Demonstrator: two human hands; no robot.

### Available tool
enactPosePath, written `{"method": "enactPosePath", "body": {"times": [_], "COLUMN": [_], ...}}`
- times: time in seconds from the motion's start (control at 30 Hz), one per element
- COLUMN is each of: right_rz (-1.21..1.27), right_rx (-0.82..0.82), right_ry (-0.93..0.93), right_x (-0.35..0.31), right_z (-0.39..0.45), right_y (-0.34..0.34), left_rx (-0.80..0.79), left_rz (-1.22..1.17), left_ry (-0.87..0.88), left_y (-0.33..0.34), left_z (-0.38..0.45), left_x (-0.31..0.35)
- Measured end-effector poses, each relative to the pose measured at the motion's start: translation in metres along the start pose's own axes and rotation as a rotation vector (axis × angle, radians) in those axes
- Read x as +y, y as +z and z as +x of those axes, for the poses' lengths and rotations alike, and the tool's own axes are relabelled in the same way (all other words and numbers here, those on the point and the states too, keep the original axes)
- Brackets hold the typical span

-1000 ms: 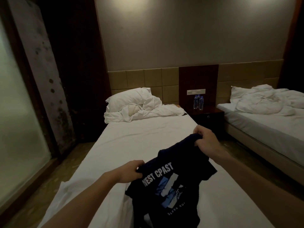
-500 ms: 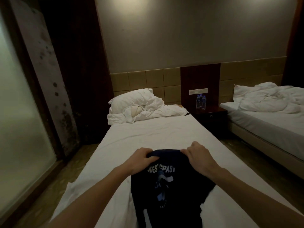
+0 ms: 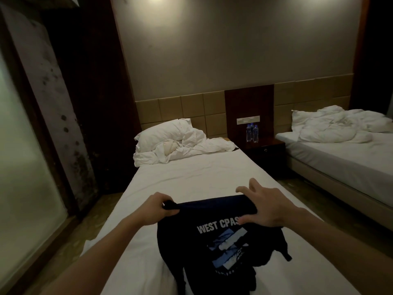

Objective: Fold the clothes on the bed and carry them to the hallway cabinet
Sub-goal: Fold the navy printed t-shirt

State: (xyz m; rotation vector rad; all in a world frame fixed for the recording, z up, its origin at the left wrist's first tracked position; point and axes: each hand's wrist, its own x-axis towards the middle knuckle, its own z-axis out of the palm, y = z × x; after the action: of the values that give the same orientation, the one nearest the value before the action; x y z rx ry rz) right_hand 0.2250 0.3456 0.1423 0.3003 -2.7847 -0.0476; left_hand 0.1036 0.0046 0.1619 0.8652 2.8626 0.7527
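Navy cotton T-shirt (image 3: 212, 235) with white "WEST CPAS" lettering and a blue-and-white graphic hangs between two bare hands above the near end of the white-sheeted single bed (image 3: 187, 175). The left hand (image 3: 158, 207) is curled into a fist around the shirt's top edge at one corner, fabric bunched inside the fingers. The right hand (image 3: 265, 206) holds the same edge at the other corner, thumb pressed against the front of the cloth just beside the lettering, while its index and middle fingers stick out straight past the hem. Between the two grips the top edge runs taut and nearly level; below them the shirt drapes down in loose folds, its lower part resting on the sheet.

Well beyond the grips, at the bed's far end, lie a white pillow (image 3: 163, 134) and a crumpled white duvet (image 3: 191, 150). Beyond and to the right of the right hand's grip stands a dark wooden nightstand (image 3: 265, 150) bearing two clear plastic water bottles (image 3: 252, 133), and further right a second bed (image 3: 340, 154) with rumpled white bedding.
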Motion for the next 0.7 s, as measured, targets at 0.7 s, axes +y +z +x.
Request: {"method": "enactPosePath", "body": {"times": [0.7], "right_rz": [0.733], "right_rx": [0.202], "right_ry": [0.023], "right_x": [-0.023], "right_z": [-0.039], "right_y": [-0.1], "left_rx": [0.801], "left_rz": [-0.668], "left_ry": [0.155], "left_y": [-0.026], "left_z": [-0.079], "left_x": [0.084]}}
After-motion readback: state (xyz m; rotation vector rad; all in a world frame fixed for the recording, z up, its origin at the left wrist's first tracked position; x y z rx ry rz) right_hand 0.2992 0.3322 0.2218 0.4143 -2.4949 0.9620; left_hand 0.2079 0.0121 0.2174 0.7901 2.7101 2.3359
